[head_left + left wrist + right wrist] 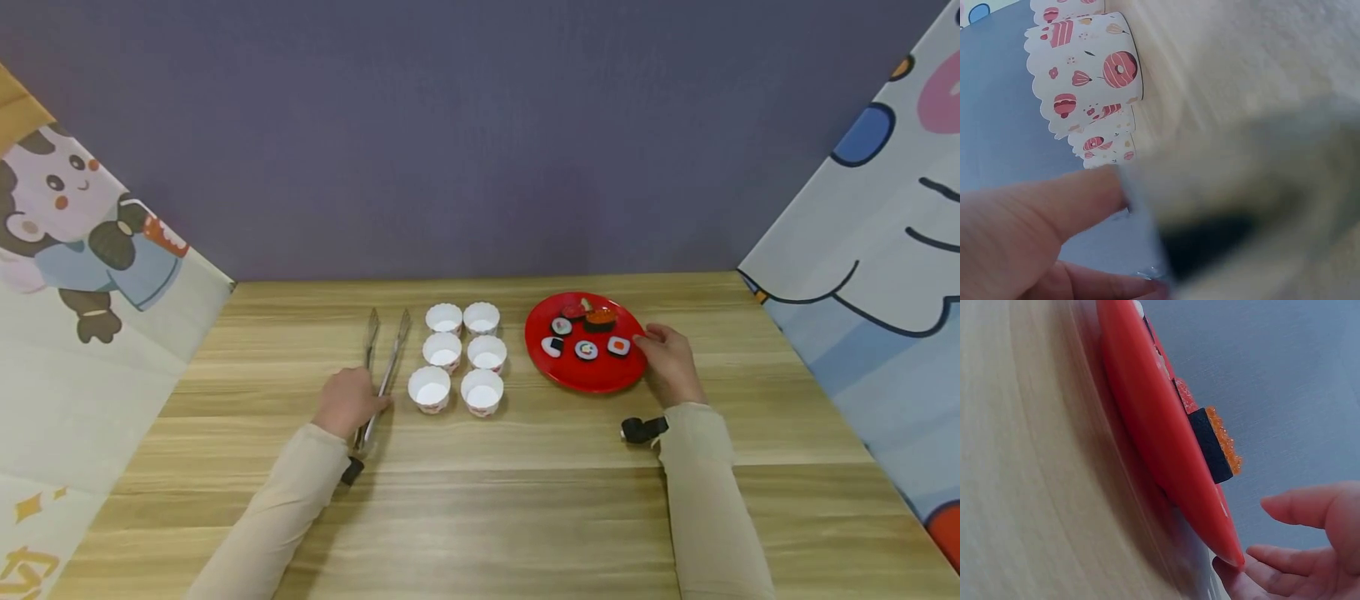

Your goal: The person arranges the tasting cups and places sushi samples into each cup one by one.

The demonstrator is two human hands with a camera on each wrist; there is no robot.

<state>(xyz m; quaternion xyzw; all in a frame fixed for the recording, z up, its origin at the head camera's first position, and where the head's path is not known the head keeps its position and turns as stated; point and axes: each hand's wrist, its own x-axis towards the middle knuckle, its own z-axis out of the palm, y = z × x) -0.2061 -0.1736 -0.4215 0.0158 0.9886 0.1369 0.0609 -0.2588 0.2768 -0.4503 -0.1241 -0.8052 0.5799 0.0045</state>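
Note:
My left hand (349, 403) grips metal tongs (392, 364) left of the white paper cups; the tongs' two arms are spread apart and point to the back. A blurred near end of the tongs (1229, 206) fills much of the left wrist view. At the right, my right hand (671, 358) touches the rim of a red plate (592, 383). The right wrist view shows its fingers (1279, 569) at and under the rim, with the thumb raised apart. Several small sushi pieces lie on the plate, among them an orange roe sushi (599, 318) and a rice ball (552, 346).
Several white paper cups (482, 392) stand in two columns between tongs and plate, with pink printed sides (1088, 72). The wooden table (480, 517) meets a grey back wall (480, 150). Cartoon-printed panels (82, 233) stand at both sides.

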